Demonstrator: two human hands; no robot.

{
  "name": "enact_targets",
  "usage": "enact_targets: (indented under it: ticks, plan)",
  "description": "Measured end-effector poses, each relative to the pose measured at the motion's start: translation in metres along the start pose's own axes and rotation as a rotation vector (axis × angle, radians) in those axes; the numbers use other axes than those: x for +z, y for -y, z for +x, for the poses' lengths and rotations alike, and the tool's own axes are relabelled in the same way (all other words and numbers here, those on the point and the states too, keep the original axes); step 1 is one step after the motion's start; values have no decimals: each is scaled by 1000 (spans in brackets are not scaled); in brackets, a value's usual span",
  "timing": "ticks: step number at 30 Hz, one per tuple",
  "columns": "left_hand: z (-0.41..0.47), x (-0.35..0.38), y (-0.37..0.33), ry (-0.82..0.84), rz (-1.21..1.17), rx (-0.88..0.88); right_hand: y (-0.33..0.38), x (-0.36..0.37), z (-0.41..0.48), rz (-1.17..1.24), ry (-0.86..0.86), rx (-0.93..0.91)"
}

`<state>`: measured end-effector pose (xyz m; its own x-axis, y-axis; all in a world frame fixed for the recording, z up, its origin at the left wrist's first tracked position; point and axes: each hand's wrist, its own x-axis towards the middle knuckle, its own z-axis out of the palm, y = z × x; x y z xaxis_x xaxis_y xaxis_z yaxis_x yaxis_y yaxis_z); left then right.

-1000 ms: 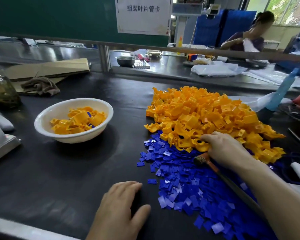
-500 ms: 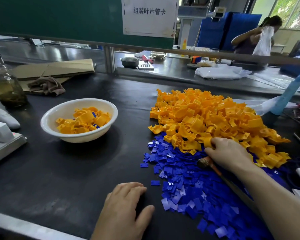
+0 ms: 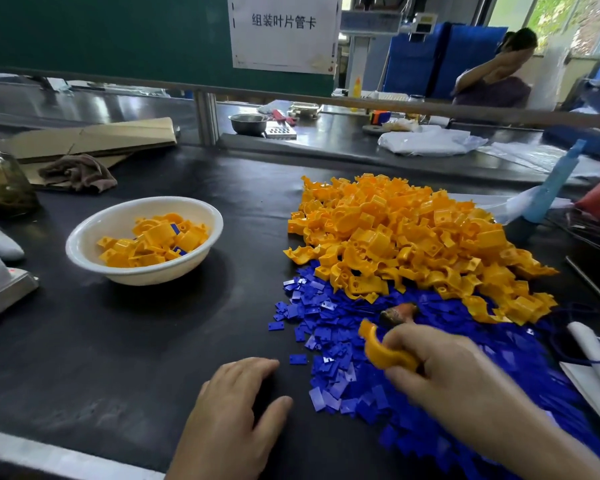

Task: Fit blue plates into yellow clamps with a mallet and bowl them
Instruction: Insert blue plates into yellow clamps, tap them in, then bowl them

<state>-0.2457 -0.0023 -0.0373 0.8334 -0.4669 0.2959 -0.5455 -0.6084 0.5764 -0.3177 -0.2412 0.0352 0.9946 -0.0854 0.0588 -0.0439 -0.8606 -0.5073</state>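
Now the right hand (image 3: 440, 372) reaches in from the lower right, its grip closed around one curved yellow clamp (image 3: 383, 351), thumb and fingers pinching its near end. The clamp's long axis runs from the fingers up and to the left, so its free end points away from the wrist. It hovers directly above the spread of blue plates (image 3: 336, 341) lying on the dark counter (image 3: 118, 358). The left hand (image 3: 236, 407) rests flat on the counter, fingers relaxed and holding nothing, just left of the plates. One stray plate (image 3: 298, 359) lies near its fingertips, so this hand looks the nearer one for picking a plate. The mallet (image 3: 397, 314) shows only its head, just beyond the right hand; its handle is hidden. The big heap of yellow clamps (image 3: 413, 244) lies farther back. The white bowl (image 3: 84, 233), part filled with finished pieces, sits well apart to the left.
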Motion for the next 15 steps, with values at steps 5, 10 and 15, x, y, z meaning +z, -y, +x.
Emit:
enact_targets:
  ticks: [5,10,15]
  plan:
    - [-13,-10,-25,14,-30,203,33,16,-18,-21,194,-163]
    - [-19,-12,-50,174,-74,87,48,21,-24,77,211,-93]
    - [-27,-19,-41,132,-334,-152,45,33,-21,82,187,-166]
